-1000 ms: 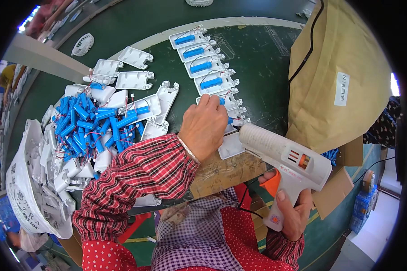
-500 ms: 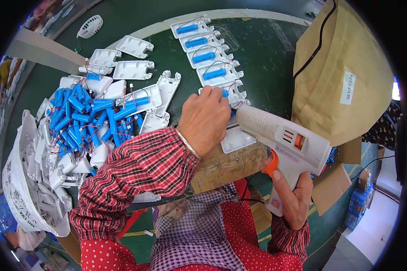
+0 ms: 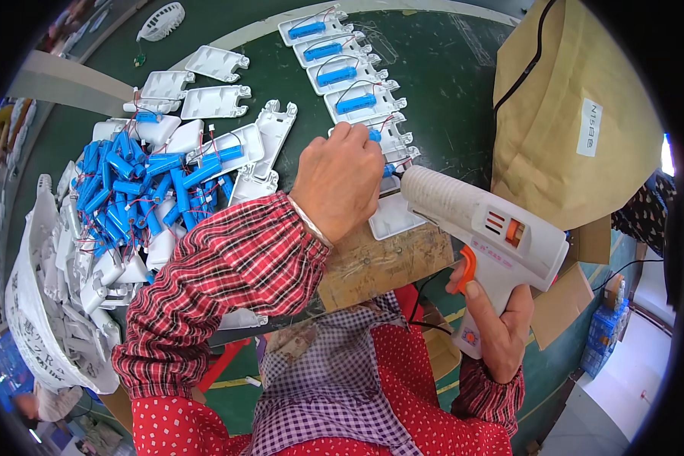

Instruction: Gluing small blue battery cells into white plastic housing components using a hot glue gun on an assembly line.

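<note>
My right hand [image 3: 501,323] grips a white glue gun [image 3: 501,228] with an orange trigger. Its nozzle end points at a white plastic casing half [image 3: 395,139] in front of my left hand. My left hand [image 3: 338,182] is closed, its fingertips over that casing at a blue cylindrical battery [image 3: 375,135]; my fingers hide most of this battery. Just nearer, the end of another blue battery [image 3: 388,169] shows beside the nozzle. Beyond my fingers, several casings, each with a blue wired battery [image 3: 356,103], form a row running away from me.
To the left lie a heap of blue batteries [image 3: 133,182], loose white casings [image 3: 216,102] and a white sack [image 3: 34,304] of white parts. A large tan bag [image 3: 577,114] stands at the right, near an open carton [image 3: 562,304]. Worn brown board [image 3: 384,266] covers the table's near edge.
The whole view has shifted slightly, with the table's things higher in it. The glue gun has drawn a little toward the right of the casings. My left hand keeps its place at the battery.
</note>
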Demonstrator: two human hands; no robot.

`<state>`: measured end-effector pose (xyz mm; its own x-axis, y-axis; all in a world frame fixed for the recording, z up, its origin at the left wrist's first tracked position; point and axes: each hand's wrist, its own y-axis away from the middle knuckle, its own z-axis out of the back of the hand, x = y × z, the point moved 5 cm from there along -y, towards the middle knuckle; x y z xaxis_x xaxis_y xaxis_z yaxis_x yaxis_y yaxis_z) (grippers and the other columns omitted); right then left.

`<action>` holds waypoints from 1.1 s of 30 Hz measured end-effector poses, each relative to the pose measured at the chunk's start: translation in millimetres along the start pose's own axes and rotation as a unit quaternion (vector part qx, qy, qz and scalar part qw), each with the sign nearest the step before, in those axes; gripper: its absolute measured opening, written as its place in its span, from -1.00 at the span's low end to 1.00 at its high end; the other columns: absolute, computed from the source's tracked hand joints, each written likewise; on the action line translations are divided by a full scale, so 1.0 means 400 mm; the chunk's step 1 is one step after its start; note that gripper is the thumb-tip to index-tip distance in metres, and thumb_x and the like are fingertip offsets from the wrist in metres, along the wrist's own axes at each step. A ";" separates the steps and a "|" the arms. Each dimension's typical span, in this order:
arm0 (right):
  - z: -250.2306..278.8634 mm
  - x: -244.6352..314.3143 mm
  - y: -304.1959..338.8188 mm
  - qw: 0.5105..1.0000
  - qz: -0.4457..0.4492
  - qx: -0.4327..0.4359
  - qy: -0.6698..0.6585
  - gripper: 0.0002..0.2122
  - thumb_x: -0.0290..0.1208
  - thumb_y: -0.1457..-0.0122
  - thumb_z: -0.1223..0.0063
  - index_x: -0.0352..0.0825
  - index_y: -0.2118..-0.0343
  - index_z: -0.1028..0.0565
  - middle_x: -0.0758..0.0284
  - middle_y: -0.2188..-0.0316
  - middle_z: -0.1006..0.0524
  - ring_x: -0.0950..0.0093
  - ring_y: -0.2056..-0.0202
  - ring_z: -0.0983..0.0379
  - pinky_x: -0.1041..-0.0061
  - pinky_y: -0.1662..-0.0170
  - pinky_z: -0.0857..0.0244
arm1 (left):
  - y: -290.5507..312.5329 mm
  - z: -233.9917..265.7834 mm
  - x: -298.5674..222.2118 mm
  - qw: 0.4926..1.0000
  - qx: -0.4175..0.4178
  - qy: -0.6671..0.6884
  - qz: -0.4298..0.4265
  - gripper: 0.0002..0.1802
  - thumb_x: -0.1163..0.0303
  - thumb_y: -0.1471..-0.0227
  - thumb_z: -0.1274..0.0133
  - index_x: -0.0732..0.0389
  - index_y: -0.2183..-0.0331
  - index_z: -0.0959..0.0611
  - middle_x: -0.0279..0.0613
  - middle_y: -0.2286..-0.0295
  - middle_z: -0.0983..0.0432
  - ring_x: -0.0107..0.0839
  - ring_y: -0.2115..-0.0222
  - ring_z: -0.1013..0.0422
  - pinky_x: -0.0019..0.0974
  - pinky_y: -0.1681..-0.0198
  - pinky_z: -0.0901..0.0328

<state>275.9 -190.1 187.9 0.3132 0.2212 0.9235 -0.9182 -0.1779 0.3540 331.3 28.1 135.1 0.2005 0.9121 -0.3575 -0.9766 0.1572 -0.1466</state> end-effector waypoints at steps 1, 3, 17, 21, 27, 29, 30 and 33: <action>0.003 -0.001 0.003 1.000 -0.002 -0.007 -0.002 -0.64 -0.54 -0.18 -0.04 -0.54 -0.01 -0.31 0.17 0.23 -0.53 0.45 0.20 -0.48 0.48 0.08 -0.35 | -0.003 0.001 -0.002 1.000 -0.001 0.001 -0.001 -0.83 0.38 0.16 -0.19 0.25 0.47 -0.60 -0.14 0.40 -0.41 -0.19 0.31 -0.39 -0.18 0.34 -0.34; 0.005 -0.010 0.004 1.000 -0.004 -0.012 -0.006 -0.65 -0.53 -0.18 -0.04 -0.53 -0.01 -0.30 0.18 0.24 -0.53 0.45 0.20 -0.49 0.48 0.09 -0.35 | -0.002 -0.001 -0.001 1.000 -0.002 -0.003 -0.003 -0.82 0.36 0.15 -0.20 0.25 0.47 -0.60 -0.14 0.40 -0.41 -0.19 0.31 -0.39 -0.19 0.34 -0.34; 0.033 -0.019 0.031 0.992 0.051 -0.024 -0.110 -0.56 -0.55 -0.16 0.06 -0.55 -0.10 -0.22 0.03 0.10 -0.50 0.24 0.05 -0.46 0.30 -0.10 -0.25 | 0.120 0.032 -0.079 0.984 0.044 0.015 -0.171 -0.79 0.40 0.17 -0.14 0.17 0.39 -0.51 -0.22 0.43 -0.33 -0.27 0.33 -0.34 -0.27 0.33 -0.29; 0.043 -0.031 0.053 0.992 0.045 -0.004 -0.115 -0.56 -0.54 -0.15 0.04 -0.55 -0.09 -0.22 0.04 0.11 -0.50 0.24 0.07 -0.47 0.29 -0.08 -0.27 | 0.137 -0.008 -0.063 0.984 0.048 0.024 -0.171 -0.76 0.38 0.17 -0.14 0.18 0.37 -0.50 -0.22 0.42 -0.34 -0.28 0.32 -0.35 -0.25 0.32 -0.31; 0.022 -0.042 0.065 0.995 -0.010 0.070 -0.066 -0.60 -0.54 -0.18 0.04 -0.56 -0.07 -0.25 0.08 0.14 -0.51 0.32 0.09 -0.46 0.34 -0.04 -0.29 | 0.135 0.004 -0.040 0.989 0.028 0.094 -0.113 -0.68 0.34 0.13 -0.21 0.20 0.30 -0.49 -0.15 0.36 -0.40 -0.18 0.30 -0.41 -0.23 0.30 -0.35; 0.015 -0.036 0.060 0.995 -0.008 0.083 -0.057 -0.61 -0.54 -0.20 0.05 -0.56 -0.07 -0.25 0.09 0.15 -0.51 0.34 0.09 -0.46 0.36 -0.03 -0.29 | 0.131 0.008 -0.036 0.986 0.026 0.136 -0.090 -0.63 0.33 0.12 -0.24 0.21 0.26 -0.48 -0.11 0.34 -0.42 -0.13 0.32 -0.44 -0.22 0.32 -0.36; 0.010 -0.026 0.057 0.995 -0.007 0.084 -0.047 -0.63 -0.54 -0.20 0.05 -0.56 -0.05 -0.27 0.10 0.16 -0.51 0.37 0.10 -0.46 0.38 0.00 -0.30 | 0.129 0.007 -0.038 0.986 0.027 0.137 -0.090 -0.63 0.33 0.12 -0.24 0.21 0.26 -0.48 -0.11 0.34 -0.42 -0.13 0.32 -0.44 -0.22 0.32 -0.36; 0.006 -0.021 0.048 0.995 -0.019 0.099 -0.019 -0.65 -0.53 -0.20 0.04 -0.56 -0.02 -0.30 0.14 0.18 -0.52 0.42 0.13 -0.46 0.43 0.05 -0.32 | 0.130 0.002 -0.033 0.985 0.026 0.155 -0.078 -0.62 0.33 0.12 -0.24 0.23 0.26 -0.47 -0.10 0.35 -0.43 -0.13 0.33 -0.45 -0.22 0.33 -0.37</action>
<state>256.2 -197.5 187.4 0.3583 0.1960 0.9128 -0.8409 -0.3571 0.4067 277.8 24.5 132.7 0.3535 0.7182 -0.5994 -0.9335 0.3122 -0.1765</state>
